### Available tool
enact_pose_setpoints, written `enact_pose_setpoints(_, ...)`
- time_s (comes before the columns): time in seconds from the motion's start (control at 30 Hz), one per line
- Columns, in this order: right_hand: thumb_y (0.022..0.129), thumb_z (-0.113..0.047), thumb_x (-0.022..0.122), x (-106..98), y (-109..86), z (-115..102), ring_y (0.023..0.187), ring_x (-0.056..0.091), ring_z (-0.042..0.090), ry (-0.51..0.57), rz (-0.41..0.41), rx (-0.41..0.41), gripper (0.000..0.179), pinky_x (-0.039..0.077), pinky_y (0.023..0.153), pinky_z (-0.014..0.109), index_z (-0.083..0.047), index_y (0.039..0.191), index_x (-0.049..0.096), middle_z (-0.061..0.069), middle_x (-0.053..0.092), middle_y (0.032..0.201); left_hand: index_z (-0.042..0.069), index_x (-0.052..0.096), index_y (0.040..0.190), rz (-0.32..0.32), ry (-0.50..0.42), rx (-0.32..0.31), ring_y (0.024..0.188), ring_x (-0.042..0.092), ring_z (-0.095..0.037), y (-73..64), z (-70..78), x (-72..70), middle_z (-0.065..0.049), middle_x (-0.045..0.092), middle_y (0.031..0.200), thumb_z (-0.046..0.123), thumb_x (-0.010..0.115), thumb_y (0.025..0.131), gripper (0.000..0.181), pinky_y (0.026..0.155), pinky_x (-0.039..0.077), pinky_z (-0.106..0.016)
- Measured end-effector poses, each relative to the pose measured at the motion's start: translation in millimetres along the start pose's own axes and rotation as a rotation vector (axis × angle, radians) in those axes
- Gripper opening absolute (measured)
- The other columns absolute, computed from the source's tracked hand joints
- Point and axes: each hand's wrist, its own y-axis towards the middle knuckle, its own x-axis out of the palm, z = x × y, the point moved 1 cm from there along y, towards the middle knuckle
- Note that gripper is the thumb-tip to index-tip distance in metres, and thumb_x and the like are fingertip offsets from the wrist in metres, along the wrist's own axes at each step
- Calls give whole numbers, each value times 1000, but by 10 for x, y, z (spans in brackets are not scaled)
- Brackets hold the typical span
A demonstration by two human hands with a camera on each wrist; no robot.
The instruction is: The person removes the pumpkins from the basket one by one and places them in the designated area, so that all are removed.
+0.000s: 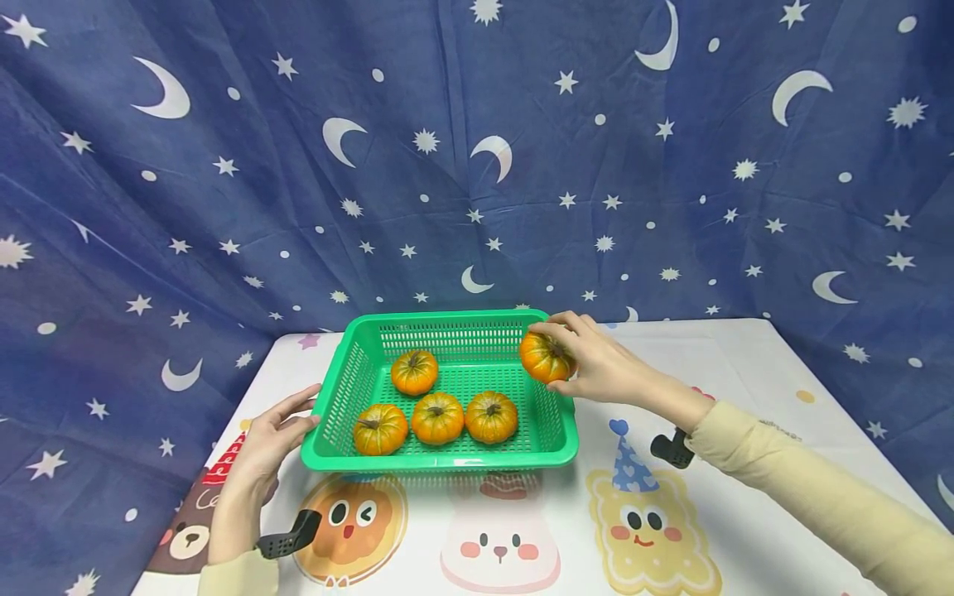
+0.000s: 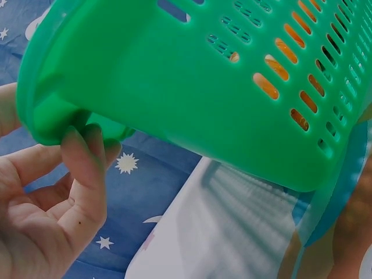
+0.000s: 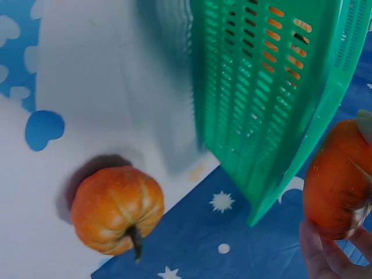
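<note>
At the left end of a green plastic basket (image 1: pixel 440 463), my left hand (image 1: pixel 267 439) grips the rim. The left wrist view shows curled fingertips (image 2: pixel 87 157) under that rim (image 2: pixel 35 110). Several small orange pumpkins (image 1: pixel 437 418) lie on the basket's slotted floor, one of them towards the back left. My right hand (image 1: pixel 599 364) holds another small pumpkin (image 1: pixel 546 356) by its sides, over the basket's right end. In the right wrist view this held pumpkin (image 3: pixel 337 180) is beside the basket's rim, with fingers (image 3: pixel 331 256) against it.
One more pumpkin (image 3: pixel 119 209) rests on the table outside the basket, hidden by my right hand and arm in the head view. A white cloth with cartoon prints (image 1: pixel 499 538) covers the table. Behind it hangs a blue curtain (image 1: pixel 477 165) with moons and stars.
</note>
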Motion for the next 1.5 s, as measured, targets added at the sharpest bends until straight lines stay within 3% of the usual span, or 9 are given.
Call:
enact_pose_setpoints(0.43, 68, -24, 83, -64, -185, 221, 108, 48, 28, -38, 46, 51, 78, 48, 86, 45, -16, 138, 49, 10, 49, 130, 8, 40, 146, 1, 2, 1, 85, 63, 2, 8, -16, 2, 24, 57, 100, 17, 58, 94, 56, 79, 51, -15)
enact_pose_setpoints(1.5, 66, -18, 84, 50, -714, 695, 111, 47, 34, -70, 98, 172, 79, 46, 90, 56, -12, 137, 49, 15, 50, 127, 7, 41, 145, 3, 0, 9, 84, 63, 2, -6, 1, 1, 25, 58, 99, 15, 57, 93, 55, 78, 50, -16)
